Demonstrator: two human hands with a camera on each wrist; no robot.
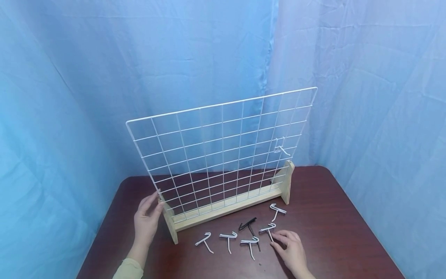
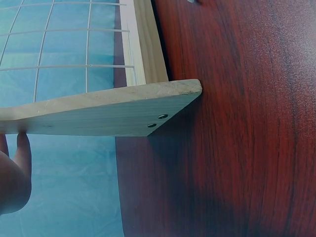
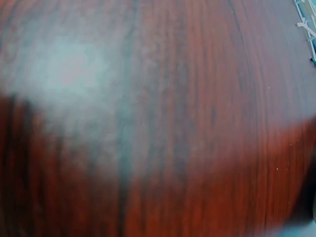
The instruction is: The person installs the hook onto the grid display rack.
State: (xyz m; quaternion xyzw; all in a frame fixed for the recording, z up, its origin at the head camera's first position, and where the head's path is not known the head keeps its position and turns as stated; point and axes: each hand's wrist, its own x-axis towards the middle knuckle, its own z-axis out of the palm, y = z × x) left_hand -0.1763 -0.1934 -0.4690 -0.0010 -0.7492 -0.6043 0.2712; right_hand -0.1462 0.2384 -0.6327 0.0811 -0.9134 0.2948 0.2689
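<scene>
A white wire grid panel [image 1: 223, 151] stands in a wooden stand [image 1: 223, 209] on the table. At the stand's left end, my left hand [image 1: 146, 221] holds the top of the wooden side piece [image 2: 98, 116] between thumb and fingers, right by the grid's edge. My right hand [image 1: 290, 250] pinches the stem of a white wire hook [image 1: 268, 229] low over the table, thumb and forefinger at its tip. Around it lie more white hooks [image 1: 229, 236] and a black hook [image 1: 248, 224]. One white hook [image 1: 282, 149] hangs on the grid's right part.
The dark red wood table [image 1: 331, 232] has a rounded far corner at the right. Blue curtains [image 1: 174, 58] hang behind and on both sides. Two screws [image 2: 163, 116] show on the side piece's outer face. Tiny specks lie near the hooks.
</scene>
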